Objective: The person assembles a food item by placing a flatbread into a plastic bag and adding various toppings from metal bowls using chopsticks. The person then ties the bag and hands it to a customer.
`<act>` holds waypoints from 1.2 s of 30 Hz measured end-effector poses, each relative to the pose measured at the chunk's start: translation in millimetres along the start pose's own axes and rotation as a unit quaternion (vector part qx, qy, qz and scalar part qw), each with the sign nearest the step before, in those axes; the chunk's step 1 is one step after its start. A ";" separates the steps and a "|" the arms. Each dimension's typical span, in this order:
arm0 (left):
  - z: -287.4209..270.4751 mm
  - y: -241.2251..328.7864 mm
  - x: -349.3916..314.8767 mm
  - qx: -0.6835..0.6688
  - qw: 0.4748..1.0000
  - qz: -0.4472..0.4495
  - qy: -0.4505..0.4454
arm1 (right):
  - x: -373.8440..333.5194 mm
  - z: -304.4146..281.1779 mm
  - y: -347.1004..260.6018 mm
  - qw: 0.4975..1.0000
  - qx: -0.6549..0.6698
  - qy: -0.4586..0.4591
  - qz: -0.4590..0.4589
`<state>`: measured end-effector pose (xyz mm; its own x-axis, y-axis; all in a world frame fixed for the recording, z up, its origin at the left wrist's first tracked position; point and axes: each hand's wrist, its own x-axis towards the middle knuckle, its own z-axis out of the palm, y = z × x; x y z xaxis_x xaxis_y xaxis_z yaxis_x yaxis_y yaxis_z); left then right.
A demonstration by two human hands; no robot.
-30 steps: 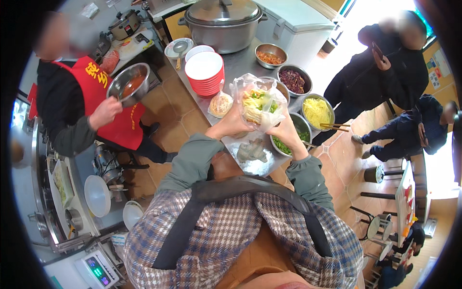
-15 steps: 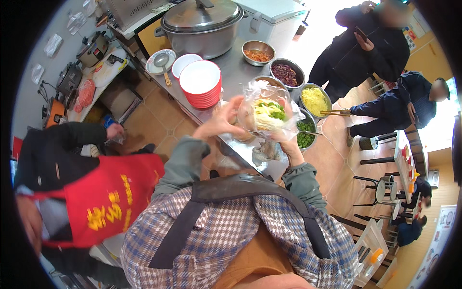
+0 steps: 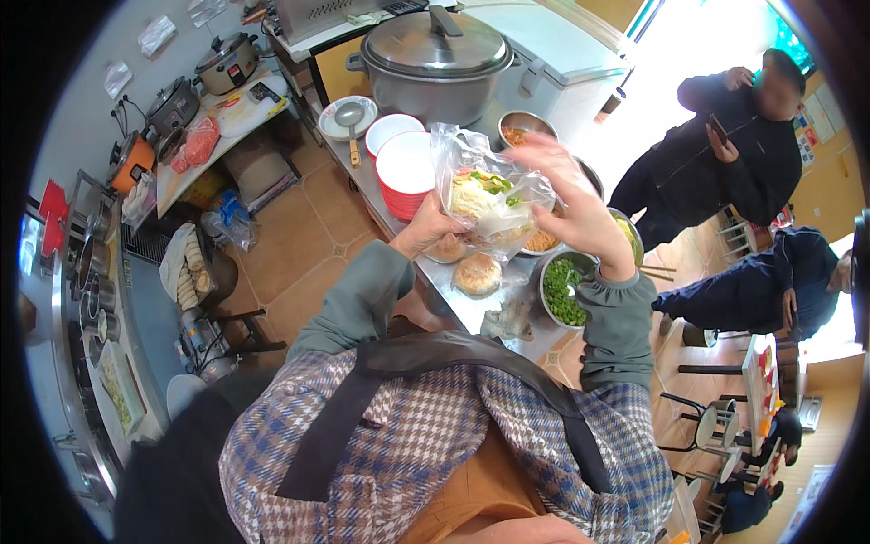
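A clear plastic bag [image 3: 460, 156] filled with pale shredded vegetables and green leaves is held over the counter. My left hand [image 3: 424, 228] grips its lower left side, thumb and fingers closed on the plastic. On the bag's right, my right hand [image 3: 589, 210] is open, fingers stretched and partly blurred; whether its thumb touches the plastic I cannot tell. Below the bag lies a round browned bun [image 3: 478, 275], with another bun [image 3: 446, 248] partly hidden behind my left hand. A steel bowl of chopped greens [image 3: 564, 295] stands beside my right wrist.
Stacked red-rimmed white bowls [image 3: 405, 168], a plate with a ladle [image 3: 347, 116] and a large lidded pot [image 3: 438, 68] stand on the steel counter [image 3: 462, 313]. A bowl of orange shreds [image 3: 515, 136] sits farther back. People [image 3: 743, 136] stand at the right.
My right hand has left the bag's underside and risen with spread fingers. My left hand now grips the bag. The view has turned, and the red-aproned person is no longer visible at left.
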<state>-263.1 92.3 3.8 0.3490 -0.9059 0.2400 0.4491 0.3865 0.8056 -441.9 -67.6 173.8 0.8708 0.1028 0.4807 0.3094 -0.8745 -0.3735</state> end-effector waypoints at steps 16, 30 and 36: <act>-166.5 71.8 61.5 0.042 0.995 -0.068 -0.055 | 236.0 108.5 92.0 0.957 0.235 -0.033 0.165; -220.0 110.8 140.4 0.285 0.926 -0.046 -0.245 | 204.9 159.0 129.0 0.893 0.323 0.035 0.311; -198.2 83.7 159.6 -0.020 0.978 -0.124 -0.168 | 177.9 131.9 130.4 0.941 0.044 0.083 0.325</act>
<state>-6.8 14.4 2.2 -0.0616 -0.9757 0.2101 0.5203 0.1482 0.8410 -196.3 -100.8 106.0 0.8170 -0.5230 0.2429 -0.2318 -0.6835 -0.6922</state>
